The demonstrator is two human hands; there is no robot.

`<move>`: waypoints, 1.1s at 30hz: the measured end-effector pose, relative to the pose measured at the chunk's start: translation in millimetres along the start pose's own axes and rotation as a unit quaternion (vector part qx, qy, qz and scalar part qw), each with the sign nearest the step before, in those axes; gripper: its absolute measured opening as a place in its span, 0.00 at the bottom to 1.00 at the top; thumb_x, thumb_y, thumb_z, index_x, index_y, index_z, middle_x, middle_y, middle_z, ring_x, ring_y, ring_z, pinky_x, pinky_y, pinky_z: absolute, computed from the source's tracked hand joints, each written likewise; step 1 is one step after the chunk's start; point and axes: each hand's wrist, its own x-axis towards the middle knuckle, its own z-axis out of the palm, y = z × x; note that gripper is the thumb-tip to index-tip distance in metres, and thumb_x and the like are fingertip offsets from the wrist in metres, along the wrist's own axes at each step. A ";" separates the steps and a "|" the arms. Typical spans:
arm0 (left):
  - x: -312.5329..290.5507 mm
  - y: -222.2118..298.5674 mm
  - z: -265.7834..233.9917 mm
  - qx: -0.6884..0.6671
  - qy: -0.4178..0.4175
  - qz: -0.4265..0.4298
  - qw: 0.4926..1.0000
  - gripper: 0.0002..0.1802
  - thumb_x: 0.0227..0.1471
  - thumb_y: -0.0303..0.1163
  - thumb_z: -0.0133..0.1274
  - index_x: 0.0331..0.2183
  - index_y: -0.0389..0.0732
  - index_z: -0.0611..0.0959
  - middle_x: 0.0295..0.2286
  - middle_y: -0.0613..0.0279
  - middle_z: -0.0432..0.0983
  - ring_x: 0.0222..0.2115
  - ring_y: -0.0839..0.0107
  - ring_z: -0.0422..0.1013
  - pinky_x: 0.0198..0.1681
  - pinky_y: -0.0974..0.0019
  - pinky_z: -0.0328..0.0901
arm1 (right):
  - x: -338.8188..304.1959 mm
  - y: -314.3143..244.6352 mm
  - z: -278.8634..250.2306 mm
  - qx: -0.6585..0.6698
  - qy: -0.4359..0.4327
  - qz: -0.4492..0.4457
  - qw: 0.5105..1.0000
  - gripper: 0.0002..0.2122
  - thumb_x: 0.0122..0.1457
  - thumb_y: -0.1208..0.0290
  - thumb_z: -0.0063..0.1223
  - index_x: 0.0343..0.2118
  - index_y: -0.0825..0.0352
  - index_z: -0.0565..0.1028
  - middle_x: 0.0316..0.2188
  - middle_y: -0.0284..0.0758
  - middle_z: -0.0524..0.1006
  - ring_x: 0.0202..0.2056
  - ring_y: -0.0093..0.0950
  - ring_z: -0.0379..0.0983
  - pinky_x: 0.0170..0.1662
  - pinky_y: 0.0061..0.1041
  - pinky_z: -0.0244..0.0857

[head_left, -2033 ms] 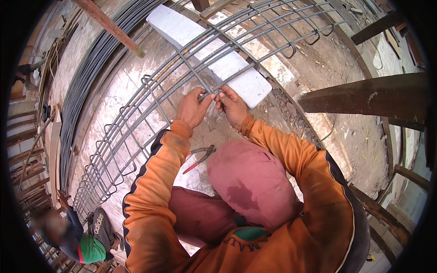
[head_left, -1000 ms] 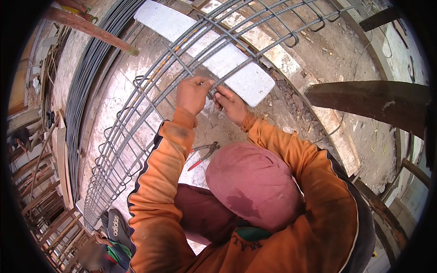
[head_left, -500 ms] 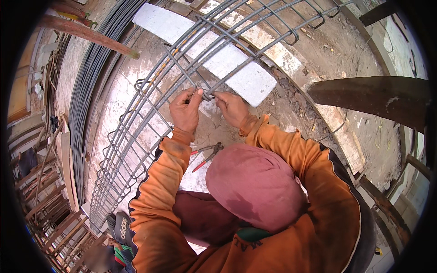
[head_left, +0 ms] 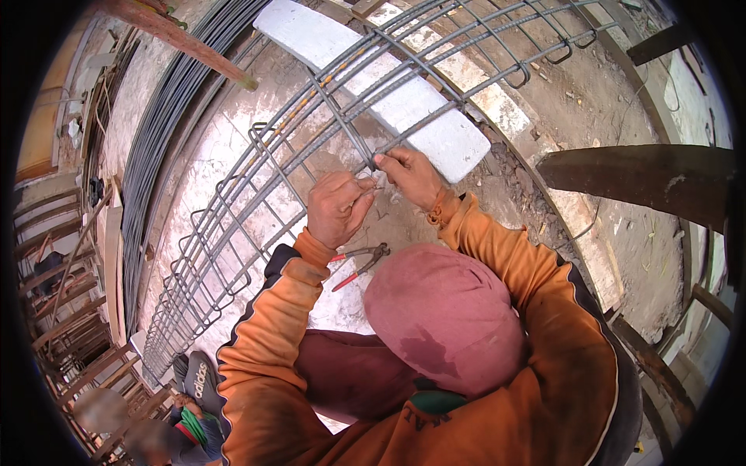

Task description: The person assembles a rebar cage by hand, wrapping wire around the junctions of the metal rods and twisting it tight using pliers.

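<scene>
My left hand (head_left: pixel 339 208) is closed in a pinch just below the near edge of a long rebar cage (head_left: pixel 342 116). What looks like a thin tie wire (head_left: pixel 376 187) shows at its fingertips. My right hand (head_left: pixel 414 179) is beside it, with thumb and forefinger closed at the corner of a steel stirrup (head_left: pixel 359 145) on the nearest bar. Its other fingers are curled and partly hidden. A pair of pincers (head_left: pixel 359 266) with red handles lies on the ground below my hands, jaws toward the right.
A white board (head_left: pixel 443 144) lies under the cage. A bundle of long steel rods (head_left: pixel 155 144) runs along the left. A reddish timber (head_left: pixel 183 43) juts in at upper left, and a dark wooden post (head_left: pixel 637 182) at right. Another person (head_left: pixel 194 431) is at lower left.
My left hand has drawn back from the bar toward me, its fingers now curled in. My right hand stays at the stirrup corner. The whole view has shifted slightly.
</scene>
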 end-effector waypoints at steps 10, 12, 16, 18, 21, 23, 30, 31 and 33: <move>10.2 8.0 -3.2 0.112 -0.121 0.109 0.980 0.08 0.42 0.26 0.59 0.30 0.40 0.81 0.26 0.61 0.73 0.27 0.63 0.70 0.30 0.63 0.62 | 8.1 -1.9 -12.9 -0.069 -0.076 0.000 0.995 0.18 0.52 0.55 0.63 0.24 0.70 0.77 0.17 0.24 0.68 0.21 0.15 0.58 0.23 0.20 0.55; 13.4 5.6 -15.8 0.093 -0.103 0.096 0.986 0.08 0.45 0.27 0.57 0.33 0.39 0.82 0.29 0.59 0.74 0.29 0.61 0.71 0.32 0.64 0.64 | 7.9 -1.4 -13.4 -0.048 -0.082 0.014 0.995 0.19 0.52 0.55 0.63 0.25 0.71 0.77 0.17 0.24 0.68 0.21 0.14 0.59 0.23 0.20 0.55; -3.1 -38.1 -4.6 -0.054 -0.012 -0.233 0.971 0.17 0.57 0.38 0.50 0.38 0.33 0.81 0.35 0.54 0.77 0.34 0.67 0.73 0.37 0.68 0.65 | -1.5 -33.2 -5.8 -0.005 -0.084 0.061 0.995 0.20 0.51 0.54 0.63 0.28 0.71 0.78 0.17 0.24 0.69 0.21 0.14 0.59 0.23 0.19 0.54; 1.4 -53.0 7.0 -0.196 -0.080 -0.331 0.920 0.21 0.56 0.43 0.51 0.36 0.31 0.81 0.31 0.54 0.78 0.31 0.68 0.74 0.35 0.66 0.66 | -0.7 -33.2 -7.6 0.027 -0.090 0.095 0.991 0.21 0.51 0.53 0.63 0.29 0.72 0.78 0.16 0.25 0.68 0.20 0.14 0.59 0.21 0.18 0.52; 23.1 -38.4 12.6 -0.255 -0.105 -0.397 0.875 0.23 0.55 0.45 0.54 0.31 0.30 0.83 0.21 0.60 0.76 0.23 0.74 0.72 0.27 0.69 0.65 | 3.3 -35.8 -17.9 0.041 -0.097 0.145 0.984 0.19 0.53 0.56 0.62 0.33 0.72 0.76 0.14 0.21 0.63 0.16 0.12 0.53 0.18 0.17 0.44; 26.0 -52.7 13.7 -0.283 -0.114 -0.438 0.846 0.22 0.54 0.44 0.55 0.28 0.30 0.83 0.20 0.60 0.76 0.20 0.74 0.72 0.24 0.69 0.64 | 2.7 -36.6 -12.6 0.035 -0.107 0.167 0.980 0.18 0.54 0.57 0.62 0.34 0.71 0.75 0.13 0.19 0.61 0.14 0.11 0.50 0.17 0.16 0.41; 30.2 -56.0 19.0 -0.306 -0.085 -0.471 0.823 0.19 0.51 0.42 0.61 0.22 0.33 0.82 0.17 0.64 0.75 0.14 0.77 0.67 0.17 0.74 0.60 | 5.7 -41.9 -13.1 -0.018 -0.113 0.149 0.982 0.17 0.52 0.56 0.64 0.29 0.68 0.76 0.14 0.20 0.62 0.15 0.11 0.52 0.17 0.17 0.44; 29.8 -55.2 19.9 -0.298 -0.082 -0.470 0.827 0.19 0.51 0.42 0.61 0.22 0.33 0.82 0.17 0.64 0.75 0.14 0.78 0.67 0.17 0.74 0.60 | 5.7 -42.8 -12.8 -0.036 -0.113 0.141 0.983 0.17 0.51 0.56 0.64 0.28 0.68 0.76 0.14 0.20 0.62 0.15 0.11 0.53 0.17 0.17 0.45; 30.4 -52.5 21.6 -0.282 -0.076 -0.466 0.835 0.20 0.50 0.42 0.61 0.21 0.33 0.82 0.16 0.63 0.74 0.15 0.78 0.67 0.17 0.74 0.60 | 7.0 -31.7 -12.2 -0.038 -0.109 0.098 0.989 0.17 0.50 0.56 0.65 0.25 0.67 0.75 0.14 0.21 0.62 0.17 0.11 0.53 0.18 0.17 0.46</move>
